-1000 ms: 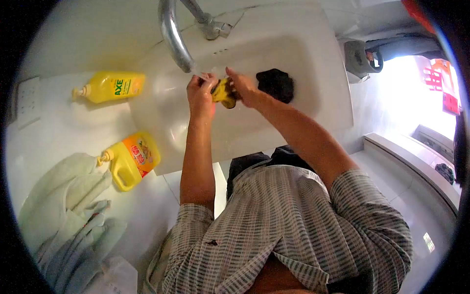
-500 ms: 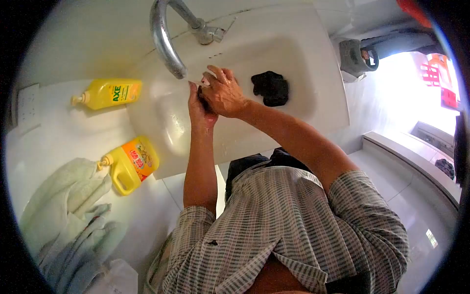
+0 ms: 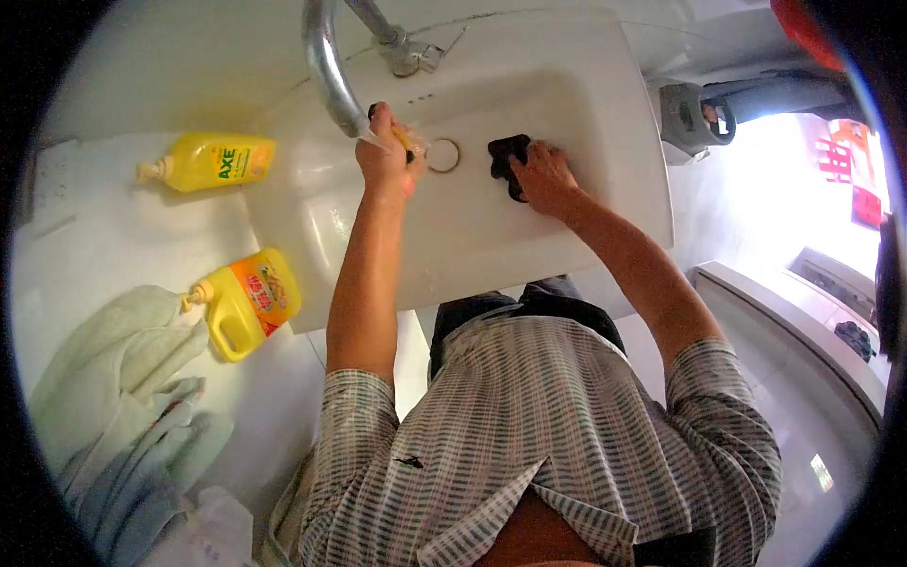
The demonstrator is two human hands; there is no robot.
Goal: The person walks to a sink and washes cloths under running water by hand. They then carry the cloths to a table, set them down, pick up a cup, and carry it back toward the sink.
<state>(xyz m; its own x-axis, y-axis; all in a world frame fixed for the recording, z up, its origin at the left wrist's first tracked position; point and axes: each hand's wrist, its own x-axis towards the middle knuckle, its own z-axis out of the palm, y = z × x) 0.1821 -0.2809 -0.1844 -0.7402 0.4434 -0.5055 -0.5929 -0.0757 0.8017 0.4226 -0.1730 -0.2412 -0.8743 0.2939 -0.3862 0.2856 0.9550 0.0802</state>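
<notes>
Under the tap's spout, my left hand [image 3: 385, 165] is closed round a small yellow-and-black thing [image 3: 408, 144]. A clear sheen, water or thin plastic, shows about these fingers, and most of what they hold is hidden. Farther right, my right hand [image 3: 548, 180] has its fingers and thumb on a crumpled black cloth [image 3: 506, 163] lying on the bottom of the white sink [image 3: 453, 241]. The fingers curl over the cloth's right side and cover part of it. Between the hands, the round drain [image 3: 443, 155] is visible.
A curved metal tap [image 3: 326, 61] reaches over the sink. To the left stand a yellow AXE pump bottle [image 3: 213, 161] and a yellow handled jug [image 3: 250, 302] with an orange label. Pale towels [image 3: 118, 350] lie at the lower left. A grey object [image 3: 685, 115] is beyond the sink's right edge.
My hands were together below the tap and have parted. The right hand moved right onto the black cloth. The left stayed near the spout, moving slightly up, and the drain came into view.
</notes>
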